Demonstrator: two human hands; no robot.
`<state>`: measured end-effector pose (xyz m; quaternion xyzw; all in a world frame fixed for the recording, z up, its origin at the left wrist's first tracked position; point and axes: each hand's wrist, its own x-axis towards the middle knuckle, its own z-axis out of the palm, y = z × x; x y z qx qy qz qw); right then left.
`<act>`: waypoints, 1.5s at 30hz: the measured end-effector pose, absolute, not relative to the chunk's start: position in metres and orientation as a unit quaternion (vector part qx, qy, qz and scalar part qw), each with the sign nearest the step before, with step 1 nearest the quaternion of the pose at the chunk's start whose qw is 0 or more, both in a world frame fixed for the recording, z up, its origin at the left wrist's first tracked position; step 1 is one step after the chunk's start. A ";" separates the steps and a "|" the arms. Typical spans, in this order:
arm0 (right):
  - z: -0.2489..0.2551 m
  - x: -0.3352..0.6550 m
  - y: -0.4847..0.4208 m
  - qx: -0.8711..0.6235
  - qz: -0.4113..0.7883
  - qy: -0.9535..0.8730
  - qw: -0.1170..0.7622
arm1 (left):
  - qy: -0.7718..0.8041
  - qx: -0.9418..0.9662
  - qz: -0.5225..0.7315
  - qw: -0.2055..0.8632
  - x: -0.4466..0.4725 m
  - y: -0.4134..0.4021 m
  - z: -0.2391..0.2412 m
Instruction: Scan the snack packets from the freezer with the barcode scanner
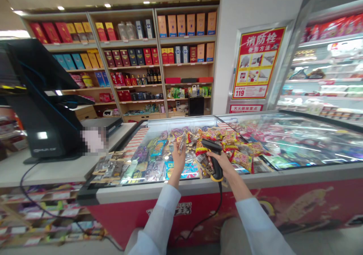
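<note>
Held up over the freezer's glass top, a small snack packet (182,143) is pinched in my left hand (178,157). My right hand (221,162) grips a black barcode scanner (217,168) with a yellow-tipped base, its head pointing left toward the packet; a cable hangs from it over the freezer's front. Red and yellow snack bags (242,159) lie heaped on the glass behind and right of the scanner. A group of brownish-grey packets (109,168) sits at the glass's left end. Other colourful packages show below the glass.
A chest freezer (204,206) with a red front stands before me. On the left counter (65,170) is a black checkout terminal (42,107), its cable trailing down. Shelves of boxes (136,56) line the back wall; a lit display fridge (326,66) stands right.
</note>
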<state>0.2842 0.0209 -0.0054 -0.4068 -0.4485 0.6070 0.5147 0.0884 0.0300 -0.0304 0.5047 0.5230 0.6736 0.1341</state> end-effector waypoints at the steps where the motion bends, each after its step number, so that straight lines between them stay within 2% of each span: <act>1: -0.004 0.284 0.020 -0.405 0.610 -0.448 0.513 | 0.524 0.504 0.673 0.135 0.091 0.031 -0.029; 45: -0.003 0.287 0.015 -0.388 0.610 -0.476 0.500 | 0.529 0.517 0.657 0.143 0.097 0.037 -0.044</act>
